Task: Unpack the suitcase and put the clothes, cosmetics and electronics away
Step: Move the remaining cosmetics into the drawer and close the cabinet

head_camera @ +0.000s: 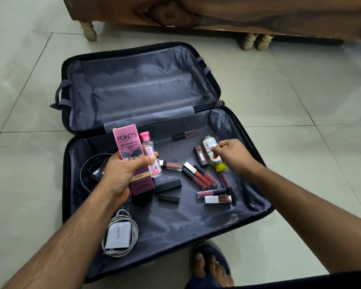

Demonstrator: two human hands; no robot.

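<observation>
A black suitcase (246,130) lies wide open on the floor, lined in grey. My left hand (121,174) grips a pink Pond's cream box (127,142) together with a small clear bottle with a pink cap (149,152) above the near half. My right hand (230,154) pinches a yellow-capped bottle (208,143) over the right side. Several lip glosses and lipsticks (198,177) lie scattered on the lining, with black cases (168,185) among them. A white charger with coiled cable (118,234) sits at the near left. A black cable (88,170) lies behind my left hand.
The far half of the suitcase (142,84) holds nothing visible. A wooden piece of furniture on pale legs (217,11) stands beyond it. Pale floor tiles (311,97) surround the case. My sandalled foot (211,265) rests at the near edge.
</observation>
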